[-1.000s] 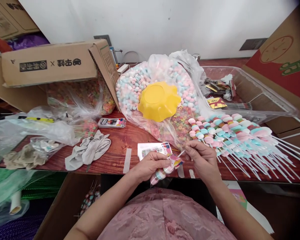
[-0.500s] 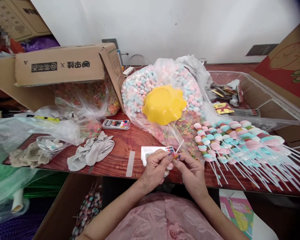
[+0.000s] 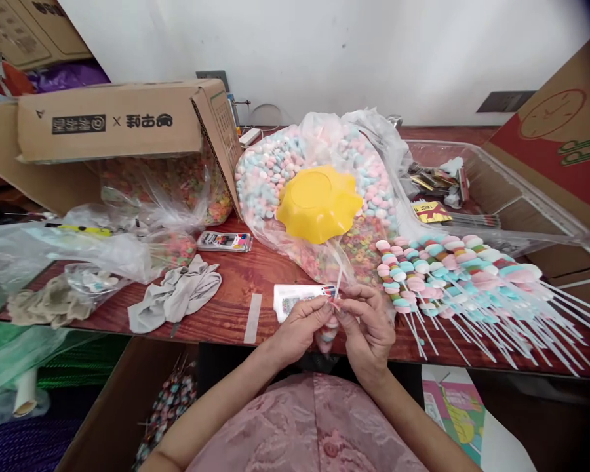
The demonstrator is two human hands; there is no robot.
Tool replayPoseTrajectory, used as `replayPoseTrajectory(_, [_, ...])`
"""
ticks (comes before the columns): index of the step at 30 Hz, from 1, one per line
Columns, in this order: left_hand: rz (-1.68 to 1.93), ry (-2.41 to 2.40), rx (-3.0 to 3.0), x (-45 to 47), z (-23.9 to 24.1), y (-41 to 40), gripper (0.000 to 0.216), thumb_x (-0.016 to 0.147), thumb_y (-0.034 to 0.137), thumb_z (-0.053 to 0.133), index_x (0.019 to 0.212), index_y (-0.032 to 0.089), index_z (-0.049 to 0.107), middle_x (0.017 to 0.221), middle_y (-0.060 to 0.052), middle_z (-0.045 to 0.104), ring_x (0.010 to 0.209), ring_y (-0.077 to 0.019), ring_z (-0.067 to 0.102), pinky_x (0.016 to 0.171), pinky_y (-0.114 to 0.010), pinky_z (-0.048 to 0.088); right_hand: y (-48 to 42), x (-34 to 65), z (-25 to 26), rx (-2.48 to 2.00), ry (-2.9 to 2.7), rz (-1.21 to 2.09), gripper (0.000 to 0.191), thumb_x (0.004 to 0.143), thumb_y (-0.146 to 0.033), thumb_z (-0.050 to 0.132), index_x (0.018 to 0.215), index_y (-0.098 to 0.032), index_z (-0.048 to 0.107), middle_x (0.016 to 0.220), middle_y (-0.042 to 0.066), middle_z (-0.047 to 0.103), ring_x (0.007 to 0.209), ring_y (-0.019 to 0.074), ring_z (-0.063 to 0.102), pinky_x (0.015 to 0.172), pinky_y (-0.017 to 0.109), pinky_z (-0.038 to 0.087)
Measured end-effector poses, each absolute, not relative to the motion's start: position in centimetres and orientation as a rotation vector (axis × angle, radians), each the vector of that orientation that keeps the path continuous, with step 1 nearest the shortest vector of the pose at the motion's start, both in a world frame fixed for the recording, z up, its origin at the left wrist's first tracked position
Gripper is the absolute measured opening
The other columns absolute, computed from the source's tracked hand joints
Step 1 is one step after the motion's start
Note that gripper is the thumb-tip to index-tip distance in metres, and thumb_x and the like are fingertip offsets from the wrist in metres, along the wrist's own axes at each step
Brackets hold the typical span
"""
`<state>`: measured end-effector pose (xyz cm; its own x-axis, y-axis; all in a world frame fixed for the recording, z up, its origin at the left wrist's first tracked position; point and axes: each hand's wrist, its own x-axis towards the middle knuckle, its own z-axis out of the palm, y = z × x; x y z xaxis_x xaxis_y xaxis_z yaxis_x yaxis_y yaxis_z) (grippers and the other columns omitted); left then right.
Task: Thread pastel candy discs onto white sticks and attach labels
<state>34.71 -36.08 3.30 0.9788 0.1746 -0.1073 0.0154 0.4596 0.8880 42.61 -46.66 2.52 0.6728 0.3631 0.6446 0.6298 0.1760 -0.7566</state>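
Observation:
A marshmallow skewer (image 3: pixel 327 337) hangs between my hands, its candy end down and its white stick (image 3: pixel 338 278) pointing up and away. My left hand (image 3: pixel 299 328) pinches it at the base of the stick with thumb and forefinger. My right hand (image 3: pixel 370 337) is closed at the same spot, thumb against fingers; the small piece pinched there is too hidden to name. Behind my left hand lies a white printed packet (image 3: pixel 286 299), partly covered. To the right of my right hand, many marshmallow skewers (image 3: pixel 442 269) lie piled, sticks toward the table's front edge.
A yellow wavy-edged bowl (image 3: pixel 319 206) sits upside down on bags of marshmallows (image 3: pixel 260 174) and ring candies. On the left are a cardboard box (image 3: pixel 113 124), a flat pack (image 3: pixel 225 241) and grey gloves (image 3: pixel 177 295). A clear plastic bin (image 3: pixel 516 177) stands at the right.
My right fingers have shifted slightly around the base of the stick. The stick now stands more upright, and more of the candy shows below my hands. The view has moved a little.

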Motion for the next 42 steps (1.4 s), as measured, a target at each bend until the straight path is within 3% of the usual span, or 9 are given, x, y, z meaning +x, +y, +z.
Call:
replayPoseTrajectory(9, [-0.047,0.245,1.375,35.4,4.2,-35.6,0.050,0.086,0.067,0.050,0.072,0.020,0.041,0.052,0.010,0.036,0.032,-0.0038,0.033,0.031,-0.016,0.027,-45.9,43.4,1.5,-1.432,-0.634,-0.053,0.009,0.087,-0.020,0.062,0.079,-0.020,0.064,0.091,0.004,0.061,0.087,0.0184,0.060,0.078,0.035,0.051])
replayPoseTrajectory(11, [-0.075,0.293,1.339,35.3,4.5,-35.3,0.051,0.082,0.068,0.053,0.072,0.020,0.041,0.055,0.010,0.035,0.034,-0.0030,0.029,0.030,-0.016,0.026,-46.6,44.2,1.8,-1.535,-0.786,-0.226,0.005,0.087,-0.018,0.061,0.088,-0.021,0.065,0.101,0.007,0.062,0.096,0.0216,0.061,0.082,0.039,0.051])
replayPoseTrajectory(14, [-0.137,0.275,1.317,34.9,4.9,-34.5,0.047,0.083,0.062,0.055,0.071,0.019,0.043,0.058,0.008,0.038,0.039,-0.0034,0.031,0.033,-0.016,0.025,-48.3,46.0,2.9,-1.655,-1.377,-0.604,0.029,0.086,-0.012,0.060,0.109,-0.028,0.067,0.123,0.008,0.063,0.116,0.0263,0.055,0.096,0.046,0.043])
replayPoseTrajectory(19, [-0.397,0.046,1.391,34.5,5.0,-32.8,0.040,0.084,0.052,0.059,0.071,0.016,0.050,0.065,0.003,0.046,0.054,-0.0060,0.039,0.048,-0.018,0.031,-50.0,47.7,5.2,-1.580,-2.050,-0.635,0.029,0.091,-0.010,0.051,0.113,-0.024,0.065,0.104,0.002,0.074,0.114,0.0229,0.056,0.102,0.048,0.030])
replayPoseTrajectory(23, [-0.500,-0.096,1.534,34.1,5.1,-32.0,0.036,0.093,0.050,0.047,0.078,0.016,0.051,0.074,0.001,0.049,0.064,-0.0092,0.044,0.060,-0.022,0.038,-49.8,47.2,6.2,-1.707,-2.121,-0.483,0.022,0.089,-0.006,0.045,0.087,-0.019,0.063,0.075,0.003,0.068,0.089,0.0202,0.058,0.093,0.047,0.030])
replayPoseTrajectory(31, [-0.009,-0.067,2.556,32.9,4.5,-34.4,0.020,0.090,0.015,0.038,0.083,0.016,0.057,0.092,-0.011,0.061,0.100,-0.0245,0.052,0.100,-0.046,0.039,-48.6,45.8,3.9,-2.054,-1.840,0.067,0.022,0.089,-0.012,0.049,0.071,-0.017,0.060,0.072,0.005,0.067,0.073,0.0183,0.056,0.072,0.035,0.034])
replayPoseTrajectory(34, [-0.087,0.068,2.132,33.1,4.3,-33.8,0.023,0.091,0.022,0.038,0.075,0.017,0.054,0.075,-0.004,0.057,0.076,-0.0170,0.053,0.082,-0.035,0.047,-48.9,44.7,4.8,-2.013,-1.830,-0.340,0.020,0.090,-0.014,0.050,0.098,-0.020,0.067,0.098,0.007,0.073,0.103,0.0262,0.058,0.089,0.046,0.031])
replayPoseTrajectory(37, [-0.342,0.202,1.571,33.2,4.3,-32.7,0.027,0.085,0.036,0.048,0.065,0.017,0.048,0.059,0.003,0.044,0.053,-0.0094,0.038,0.053,-0.022,0.035,-49.7,44.3,5.9,-1.807,-1.934,-0.592,0.028,0.094,-0.015,0.049,0.117,-0.023,0.064,0.115,0.004,0.071,0.115,0.0255,0.055,0.100,0.051,0.024])
replayPoseTrajectory(42, [-0.673,0.061,1.351,32.9,4.7,-32.4,0.032,0.080,0.045,0.061,0.072,0.014,0.059,0.061,0.002,0.048,0.052,-0.0070,0.036,0.049,-0.020,0.026,-51.0,44.9,5.9,-1.667,-2.113,-0.467,0.027,0.095,-0.010,0.041,0.098,-0.019,0.067,0.076,0.000,0.068,0.086,0.0173,0.059,0.096,0.045,0.030])
